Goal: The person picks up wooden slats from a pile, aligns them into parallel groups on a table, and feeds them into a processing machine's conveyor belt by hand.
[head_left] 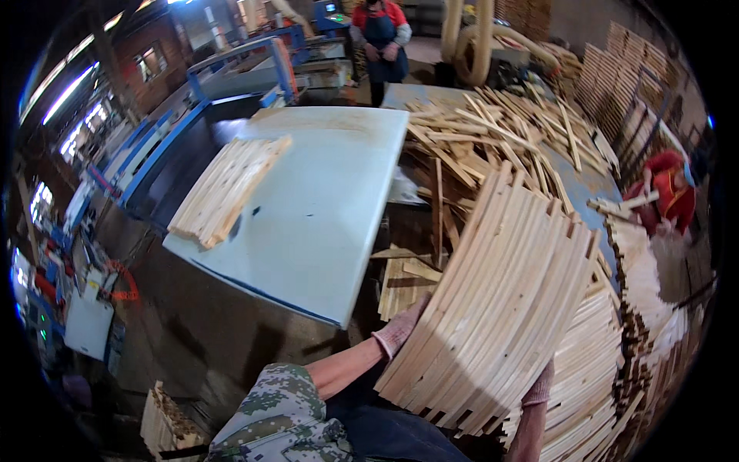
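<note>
A wide bundle of pale wooden strips (500, 300), laid side by side, is carried between my two gloved hands. My left hand (402, 326) presses on the bundle's left side, its fingertips partly hidden behind the wood. At the lower right edge, my right hand (540, 385) grips the other side, with most of its fingers hidden. Beneath and to the right of the bundle lies a large stack of similar strips (581, 377). To the left, a smaller group of joined strips (227, 189) rests on a pale blue table (323, 215).
Loose offcuts (500, 131) are heaped on a bench beyond the bundle. A blue-framed machine (239, 69) adjoins the table at the far left. One person in an apron (381, 38) stands at the back; another in red (670, 192) is at the right. Wood pieces (169, 423) stand at lower left.
</note>
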Tool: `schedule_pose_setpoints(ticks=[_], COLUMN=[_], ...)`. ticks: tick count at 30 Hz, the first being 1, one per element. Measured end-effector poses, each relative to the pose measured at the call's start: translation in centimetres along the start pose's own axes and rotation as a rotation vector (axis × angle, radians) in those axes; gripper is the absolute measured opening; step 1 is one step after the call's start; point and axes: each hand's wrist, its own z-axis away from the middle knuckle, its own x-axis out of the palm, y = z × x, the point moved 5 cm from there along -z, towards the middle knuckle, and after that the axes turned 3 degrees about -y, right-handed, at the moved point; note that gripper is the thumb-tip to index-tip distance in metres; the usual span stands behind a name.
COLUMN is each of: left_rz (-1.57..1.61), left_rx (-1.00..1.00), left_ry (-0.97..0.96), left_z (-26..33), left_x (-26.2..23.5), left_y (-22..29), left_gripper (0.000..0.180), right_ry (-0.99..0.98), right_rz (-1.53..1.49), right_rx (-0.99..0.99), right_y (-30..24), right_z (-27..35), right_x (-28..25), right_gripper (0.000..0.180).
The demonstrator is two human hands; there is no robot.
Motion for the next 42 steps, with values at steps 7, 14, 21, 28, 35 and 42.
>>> schedule_pose_setpoints(ticks=[7,14,21,28,35,42], left_rz=[0.411,0.56,0.099,-0.092,-1.17,-0.767], left_rx=[-0.219,-0.193,-0.196,-0.338,-0.268,-0.169], left_ry=[0.154,0.229,0.245,0.246,-0.081,-0.027], left_z=[10.1,13.8,11.5,2.3,-0.5,1.8], left_x=[-20.4,-38.9,-48.2,-56.1,-58.5,-63.4], left_y=[3.8,-8.4,-10.4,-9.9,-3.6,0.8], left_gripper=[0.046,0.062,0.06,0.066,0.038,0.036], right_ry=[-0.341,-0.586,-0.544,-0.564,-0.335,-0.253], right_rz=[0.141,0.26,0.478,0.573,0.284,0.32], right_rx=[0.094,0.249,0.112,-0.096,0.197,0.234], right_y=[5.8,20.3,23.5,26.1,24.1,23.9], right_z=[5.7,4.8,3.9,-7.9,-3.6,-1.3], right_x=[27.0,40.7,47.8,49.7,55.4,58.4], right_gripper=[0.053,0.047,0.039,0.042,0.045,0.047])
